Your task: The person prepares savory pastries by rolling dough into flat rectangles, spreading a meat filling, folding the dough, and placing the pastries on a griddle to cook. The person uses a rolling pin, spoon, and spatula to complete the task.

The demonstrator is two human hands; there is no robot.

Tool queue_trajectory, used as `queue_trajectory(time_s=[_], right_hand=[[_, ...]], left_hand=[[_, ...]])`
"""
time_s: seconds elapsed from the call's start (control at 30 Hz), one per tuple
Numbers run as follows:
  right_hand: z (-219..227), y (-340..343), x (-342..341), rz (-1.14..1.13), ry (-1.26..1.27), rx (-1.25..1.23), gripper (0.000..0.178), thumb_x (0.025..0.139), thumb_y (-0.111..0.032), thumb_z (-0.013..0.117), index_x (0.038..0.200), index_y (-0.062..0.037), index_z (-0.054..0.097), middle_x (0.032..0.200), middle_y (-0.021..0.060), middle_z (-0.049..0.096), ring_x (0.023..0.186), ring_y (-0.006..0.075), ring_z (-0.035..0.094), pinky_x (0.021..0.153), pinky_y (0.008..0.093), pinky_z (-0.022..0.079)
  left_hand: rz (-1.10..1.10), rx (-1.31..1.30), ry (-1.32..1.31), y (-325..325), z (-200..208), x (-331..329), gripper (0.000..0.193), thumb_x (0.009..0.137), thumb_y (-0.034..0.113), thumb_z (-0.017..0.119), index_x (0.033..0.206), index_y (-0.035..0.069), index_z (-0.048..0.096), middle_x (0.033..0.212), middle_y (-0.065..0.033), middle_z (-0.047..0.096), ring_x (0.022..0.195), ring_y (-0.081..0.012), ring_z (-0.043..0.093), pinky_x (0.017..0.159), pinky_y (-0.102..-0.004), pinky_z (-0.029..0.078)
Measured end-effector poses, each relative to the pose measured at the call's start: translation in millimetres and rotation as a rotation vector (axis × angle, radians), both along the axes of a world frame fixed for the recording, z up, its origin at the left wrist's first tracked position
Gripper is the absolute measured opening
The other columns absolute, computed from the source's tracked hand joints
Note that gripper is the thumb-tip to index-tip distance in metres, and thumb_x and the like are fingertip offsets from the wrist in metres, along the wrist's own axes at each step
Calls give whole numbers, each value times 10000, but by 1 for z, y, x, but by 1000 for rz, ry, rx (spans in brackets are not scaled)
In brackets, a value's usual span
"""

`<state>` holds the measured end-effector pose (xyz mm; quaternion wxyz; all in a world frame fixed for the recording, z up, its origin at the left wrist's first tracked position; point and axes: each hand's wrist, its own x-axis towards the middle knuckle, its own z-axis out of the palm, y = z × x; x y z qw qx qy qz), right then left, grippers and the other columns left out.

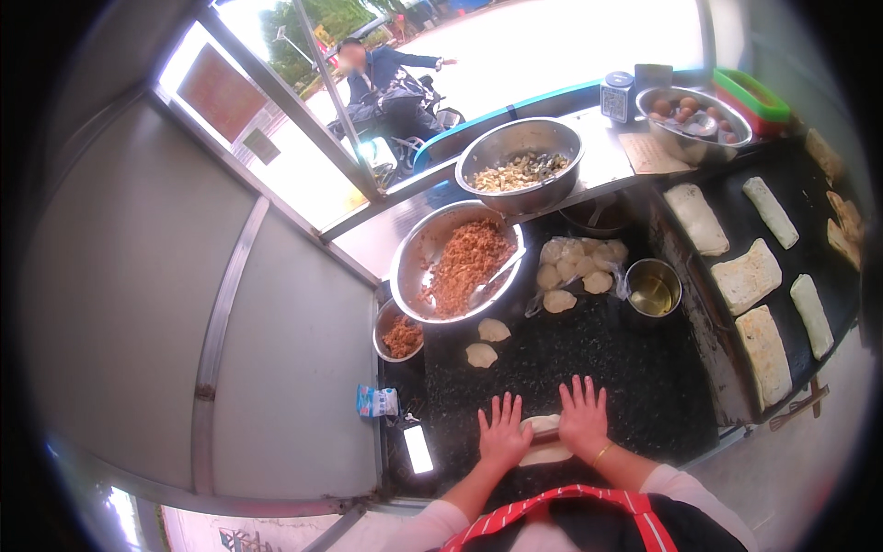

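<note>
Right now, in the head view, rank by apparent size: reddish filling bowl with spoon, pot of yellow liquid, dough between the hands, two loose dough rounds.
Filling bowl: largest
Next, unsure order: pot, flattened dough (partly hidden)
Loose dough rounds: smallest, alike

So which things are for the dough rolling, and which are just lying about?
Seem to belong:
rolling pin
flattened dough
two loose dough rounds

Probably just lying about:
phone with a white screen
blue-and-white packet

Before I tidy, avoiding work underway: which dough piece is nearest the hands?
The piece under the rolling pin, between left hand and right hand; other pieces lie farther off.
</note>
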<state>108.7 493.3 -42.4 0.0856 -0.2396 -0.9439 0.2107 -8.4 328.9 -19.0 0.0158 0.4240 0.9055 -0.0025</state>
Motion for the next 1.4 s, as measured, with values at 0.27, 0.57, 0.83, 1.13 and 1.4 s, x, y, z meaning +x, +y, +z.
queue_trajectory(time_s=[0.27, 0.57, 0.83, 1.13, 1.4], right_hand=[[2, 0, 3, 19, -12, -45, 578, 967, -250, 471, 1525, -97, 461, 1644, 188, 331, 1537, 419, 242, 1214, 663, 149], [-2, 1, 1, 26, -20, -44, 574, 973, -244, 449, 1527, -90, 455, 1648, 188, 323, 1537, 418, 239, 1214, 662, 144], [3, 3, 1, 26, 4, -44, 549, 969, -218, 467, 1499, -79, 495, 1625, 211, 361, 1528, 427, 270, 1211, 657, 171], [-3, 2, 3, 35, 16, 31, 569, 959, -255, 484, 1503, -90, 486, 1632, 190, 349, 1520, 419, 275, 1205, 660, 178], [-2, -8, 5, 86, -22, 119, 551, 970, -274, 510, 1489, -88, 499, 1581, 178, 432, 1491, 390, 347, 1184, 660, 229]], left_hand=[[9, -1, -14, -4, -1, 5, 690, 992, 441, 488, 1585, 107, 376, 1645, -168, 344, 1541, -389, 263, 1204, -659, 171], [7, -7, 14, -3, -1, 5, 689, 983, 443, 502, 1579, 114, 395, 1647, -163, 346, 1539, -381, 273, 1199, -659, 184], [7, 21, 19, -3, -3, 4, 683, 977, 432, 518, 1571, 113, 408, 1642, -164, 354, 1535, -386, 281, 1193, -667, 192], [3, 37, 36, -2, -1, 8, 675, 976, 428, 520, 1559, 101, 425, 1625, -170, 383, 1525, -385, 302, 1190, -665, 200], [-38, 30, 16, -24, 0, 13, 696, 976, 472, 540, 1554, 103, 427, 1605, -178, 406, 1500, -384, 347, 1173, -671, 230]])
